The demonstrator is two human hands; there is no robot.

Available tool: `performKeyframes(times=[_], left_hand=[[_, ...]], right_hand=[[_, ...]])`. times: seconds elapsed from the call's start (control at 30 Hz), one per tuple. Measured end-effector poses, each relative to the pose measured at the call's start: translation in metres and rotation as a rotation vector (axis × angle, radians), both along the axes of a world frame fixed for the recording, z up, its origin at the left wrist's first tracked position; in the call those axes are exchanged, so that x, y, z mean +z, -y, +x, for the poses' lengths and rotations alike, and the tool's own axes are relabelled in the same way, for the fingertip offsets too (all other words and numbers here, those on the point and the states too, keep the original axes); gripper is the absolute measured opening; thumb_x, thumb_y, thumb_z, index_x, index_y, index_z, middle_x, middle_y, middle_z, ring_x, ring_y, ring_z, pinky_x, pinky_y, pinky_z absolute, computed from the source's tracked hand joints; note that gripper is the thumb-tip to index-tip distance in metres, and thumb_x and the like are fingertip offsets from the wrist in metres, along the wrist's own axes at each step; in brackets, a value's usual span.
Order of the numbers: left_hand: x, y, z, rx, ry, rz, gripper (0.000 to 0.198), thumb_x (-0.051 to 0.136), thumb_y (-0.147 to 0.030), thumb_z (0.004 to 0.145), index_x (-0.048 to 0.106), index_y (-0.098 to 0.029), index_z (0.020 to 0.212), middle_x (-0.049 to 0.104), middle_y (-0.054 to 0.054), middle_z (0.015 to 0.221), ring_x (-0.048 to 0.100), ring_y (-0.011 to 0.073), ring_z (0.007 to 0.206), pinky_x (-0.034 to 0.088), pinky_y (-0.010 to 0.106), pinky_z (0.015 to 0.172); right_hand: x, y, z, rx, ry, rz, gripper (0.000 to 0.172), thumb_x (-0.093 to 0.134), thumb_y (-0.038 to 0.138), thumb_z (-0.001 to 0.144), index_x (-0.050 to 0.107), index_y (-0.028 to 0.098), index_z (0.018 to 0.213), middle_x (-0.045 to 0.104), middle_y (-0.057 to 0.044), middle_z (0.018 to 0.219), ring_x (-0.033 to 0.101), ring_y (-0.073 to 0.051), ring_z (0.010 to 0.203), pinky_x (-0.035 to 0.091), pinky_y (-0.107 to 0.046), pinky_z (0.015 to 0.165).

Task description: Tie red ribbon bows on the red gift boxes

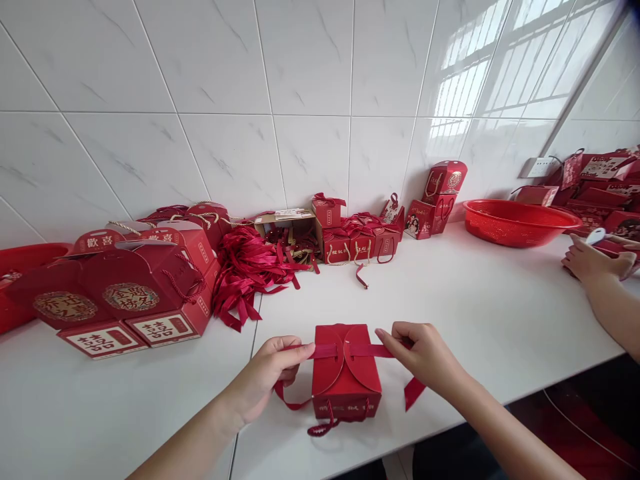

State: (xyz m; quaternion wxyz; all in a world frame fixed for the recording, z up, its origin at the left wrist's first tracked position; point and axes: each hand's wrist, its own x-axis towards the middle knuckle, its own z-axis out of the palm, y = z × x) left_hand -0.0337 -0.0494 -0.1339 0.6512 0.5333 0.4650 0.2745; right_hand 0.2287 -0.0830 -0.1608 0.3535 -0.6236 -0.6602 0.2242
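A small red gift box (346,380) stands on the white table, its rounded top flaps folded together. A red ribbon (373,350) passes through slots in the flaps. My left hand (284,367) pinches the ribbon at the box's left side, with a loop hanging below. On the right, my right hand (417,347) is closed on the other stretch of ribbon, whose cut end dangles beneath. Both hands are just beside the box. A twisted red cord (330,423) lies at its front.
Larger red boxes (125,287) stand at the left, beside a heap of red ribbons (250,267). Small boxes (360,243) line the wall. A red basket (520,223) and another person's hands (595,260) are at the right.
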Motion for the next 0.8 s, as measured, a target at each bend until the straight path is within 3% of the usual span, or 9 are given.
performKeyframes(times=[0.27, 0.37, 0.5, 0.63, 0.8], left_hand=[[-0.010, -0.001, -0.001, 0.016, 0.082, -0.082, 0.047, 0.076, -0.041, 0.067, 0.036, -0.018, 0.056, 0.027, -0.008, 0.056, 0.021, 0.0074, 0.051, 0.018, 0.024, 0.050], [-0.014, 0.000, 0.000, -0.003, 0.168, -0.086, 0.034, 0.074, -0.037, 0.072, 0.050, -0.016, 0.059, 0.042, -0.004, 0.059, 0.036, 0.0084, 0.055, 0.029, 0.023, 0.054], [-0.015, 0.003, 0.005, -0.045, 0.295, -0.154, 0.021, 0.071, -0.033, 0.075, 0.066, -0.014, 0.075, 0.063, 0.005, 0.079, 0.057, 0.0155, 0.074, 0.042, 0.026, 0.071], [-0.016, 0.005, 0.008, -0.043, 0.382, -0.200, 0.016, 0.071, -0.029, 0.076, 0.068, -0.014, 0.075, 0.065, 0.005, 0.080, 0.059, 0.0166, 0.077, 0.044, 0.025, 0.072], [-0.020, 0.007, 0.006, -0.053, 0.458, -0.207, 0.014, 0.067, -0.025, 0.081, 0.067, -0.015, 0.071, 0.063, 0.002, 0.076, 0.058, 0.0140, 0.075, 0.043, 0.024, 0.070]], right_hand=[[-0.022, 0.008, -0.014, -0.058, -0.213, -0.054, 0.054, 0.044, 0.061, 0.084, 0.023, 0.021, 0.054, 0.020, 0.004, 0.054, 0.017, -0.011, 0.051, 0.015, -0.028, 0.049], [-0.030, 0.011, -0.020, -0.042, -0.383, -0.102, 0.054, 0.045, 0.061, 0.084, 0.027, 0.021, 0.053, 0.022, 0.004, 0.054, 0.019, -0.010, 0.052, 0.016, -0.027, 0.050], [-0.037, 0.018, -0.027, 0.031, -0.660, -0.238, 0.050, 0.047, 0.060, 0.085, 0.038, 0.020, 0.057, 0.020, 0.006, 0.055, 0.015, -0.009, 0.051, 0.013, -0.026, 0.048], [-0.038, 0.023, -0.031, 0.020, -0.851, -0.238, 0.047, 0.052, 0.058, 0.084, 0.043, 0.019, 0.061, 0.020, 0.007, 0.055, 0.012, -0.007, 0.049, 0.010, -0.025, 0.046], [-0.032, 0.024, -0.031, -0.003, -0.873, -0.218, 0.044, 0.054, 0.057, 0.084, 0.055, 0.016, 0.066, 0.021, 0.007, 0.053, 0.011, -0.006, 0.048, 0.008, -0.026, 0.046]])
